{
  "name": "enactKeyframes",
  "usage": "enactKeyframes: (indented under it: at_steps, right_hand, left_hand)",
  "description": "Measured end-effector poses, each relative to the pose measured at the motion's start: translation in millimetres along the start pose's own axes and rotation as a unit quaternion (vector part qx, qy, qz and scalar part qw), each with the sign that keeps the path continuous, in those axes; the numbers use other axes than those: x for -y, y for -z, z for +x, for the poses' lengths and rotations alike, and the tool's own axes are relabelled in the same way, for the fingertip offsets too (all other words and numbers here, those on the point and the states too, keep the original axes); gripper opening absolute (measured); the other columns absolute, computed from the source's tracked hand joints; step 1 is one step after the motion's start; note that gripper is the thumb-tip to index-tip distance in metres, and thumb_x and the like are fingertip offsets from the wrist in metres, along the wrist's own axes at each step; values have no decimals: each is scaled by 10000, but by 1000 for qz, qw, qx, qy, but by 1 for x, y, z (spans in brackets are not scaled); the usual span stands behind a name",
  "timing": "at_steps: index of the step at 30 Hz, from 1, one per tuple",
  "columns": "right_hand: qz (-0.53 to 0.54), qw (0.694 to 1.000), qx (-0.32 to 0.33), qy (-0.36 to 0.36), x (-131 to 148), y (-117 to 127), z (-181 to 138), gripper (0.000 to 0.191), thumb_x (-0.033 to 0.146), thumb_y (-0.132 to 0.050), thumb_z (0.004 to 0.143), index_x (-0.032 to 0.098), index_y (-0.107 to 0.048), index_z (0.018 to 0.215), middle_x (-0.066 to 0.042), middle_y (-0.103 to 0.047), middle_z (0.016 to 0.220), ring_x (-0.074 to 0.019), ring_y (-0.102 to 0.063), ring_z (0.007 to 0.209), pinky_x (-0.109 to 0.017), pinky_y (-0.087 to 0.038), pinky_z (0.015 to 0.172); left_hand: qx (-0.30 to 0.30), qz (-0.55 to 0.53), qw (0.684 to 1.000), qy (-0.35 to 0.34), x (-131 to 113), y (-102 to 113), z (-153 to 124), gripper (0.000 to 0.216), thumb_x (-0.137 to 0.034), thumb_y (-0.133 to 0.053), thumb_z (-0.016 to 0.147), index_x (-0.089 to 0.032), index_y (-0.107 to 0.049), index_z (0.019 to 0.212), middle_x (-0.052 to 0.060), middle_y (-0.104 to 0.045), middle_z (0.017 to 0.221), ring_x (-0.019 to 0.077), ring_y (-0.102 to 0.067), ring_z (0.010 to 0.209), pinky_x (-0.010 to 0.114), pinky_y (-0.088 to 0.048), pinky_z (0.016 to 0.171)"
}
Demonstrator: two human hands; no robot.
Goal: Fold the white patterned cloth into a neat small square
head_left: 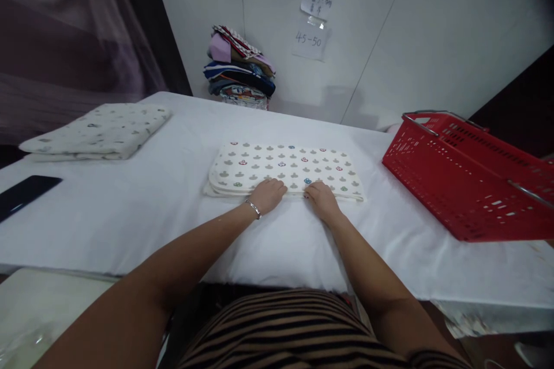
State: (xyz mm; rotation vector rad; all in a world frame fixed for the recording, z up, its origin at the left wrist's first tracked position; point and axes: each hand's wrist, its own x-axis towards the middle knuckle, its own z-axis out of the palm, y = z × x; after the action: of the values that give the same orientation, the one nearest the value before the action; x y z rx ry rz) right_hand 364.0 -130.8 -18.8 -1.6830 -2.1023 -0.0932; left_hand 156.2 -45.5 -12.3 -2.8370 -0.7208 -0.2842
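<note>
A white cloth [277, 167] printed with small grey, red, blue and green motifs lies folded into a long, layered rectangle on the table in front of me. My left hand [269, 193] holds its near edge just left of the middle, fingers curled over it; a silver bracelet is on that wrist. A short way to the right, my right hand [322, 199] grips the same edge, its fingers bent over the layers. The undersides of both hands and the thumbs are hidden.
Another folded printed cloth [101, 130] lies at the table's left end, behind a dark phone [26, 193]. A red plastic basket [467, 184] with metal handles stands on the right. Stacked folded fabrics [240, 72] rise beyond the far edge; paper notes [309, 40] hang on the wall.
</note>
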Motion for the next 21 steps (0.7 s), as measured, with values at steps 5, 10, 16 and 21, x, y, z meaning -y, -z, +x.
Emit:
enactKeyframes:
  at_steps: [5, 10, 16, 21]
  right_hand:
    - [19, 1000, -2, 0, -1, -1, -4, 235, 222, -460, 873, 209, -618, 1047, -87, -613, 1012, -216, -501, 953, -353, -395, 827]
    - [23, 1000, -10, -11, 1, 1, -4, 221, 224, -474, 866, 200, -620, 1029, -83, -617, 994, -215, -505, 947, -355, -401, 837]
    - [22, 999, -23, 8, 0, 0, -4, 210, 223, -478, 864, 186, -646, 985, -89, -624, 974, -217, -518, 938, -353, -415, 828]
    - [29, 999, -36, 21, -6, -7, -8, 231, 242, -466, 866, 205, -661, 984, -91, -627, 960, -228, -534, 928, -378, -435, 812]
  left_hand:
    - [3, -40, 999, 19, -1, 4, -2, 204, -117, -416, 852, -186, -589, 935, 71, -595, 929, 196, -516, 889, 333, -377, 737]
    - [10, -74, 997, 35, -1, 12, -4, 190, -217, -424, 877, -186, -581, 980, 65, -597, 964, 194, -519, 904, 326, -380, 765]
    - [5, -69, 997, 42, 6, 14, -20, 199, -224, -447, 874, -200, -581, 1020, 65, -597, 1025, 189, -513, 966, 325, -385, 802]
    - [-14, -39, 997, 72, 20, 16, -46, 213, -201, -418, 887, -186, -605, 988, 71, -612, 982, 183, -529, 944, 328, -397, 788]
